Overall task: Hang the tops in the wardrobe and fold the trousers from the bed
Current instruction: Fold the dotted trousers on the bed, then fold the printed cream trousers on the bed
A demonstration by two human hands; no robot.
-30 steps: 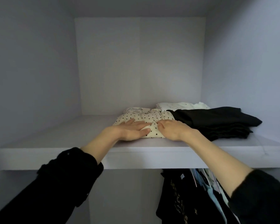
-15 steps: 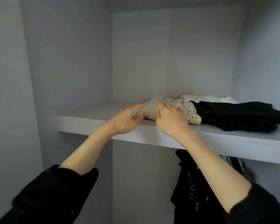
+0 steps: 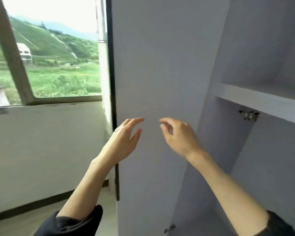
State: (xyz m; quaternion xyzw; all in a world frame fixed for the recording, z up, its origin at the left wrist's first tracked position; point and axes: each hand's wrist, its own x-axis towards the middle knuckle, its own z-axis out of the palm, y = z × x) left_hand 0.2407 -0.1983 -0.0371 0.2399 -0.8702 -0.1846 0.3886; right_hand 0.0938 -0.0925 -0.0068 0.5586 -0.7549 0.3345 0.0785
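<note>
1. Beside the open wardrobe door [image 3: 160, 65], both hands were raised and empty: the left hand [image 3: 124, 140] had its fingers loosely extended, and the right hand [image 3: 179, 135] had its fingers loosely curled round nothing. The two were near each other but apart, touching neither the door nor the shelf [image 3: 262, 101].
2. Assessment: the step in hand appeared to be a turn away from the wardrobe to fetch the next garment from the bed. It would be done well by taking one item at a time, so that tops and trousers stay sorted.
3. No top or trousers were in view; their location and condition could not be told. The bed was also out of frame.
4. The visible front edge of the shelf was bare; a window [image 3: 49, 57] lay to the left.
</note>
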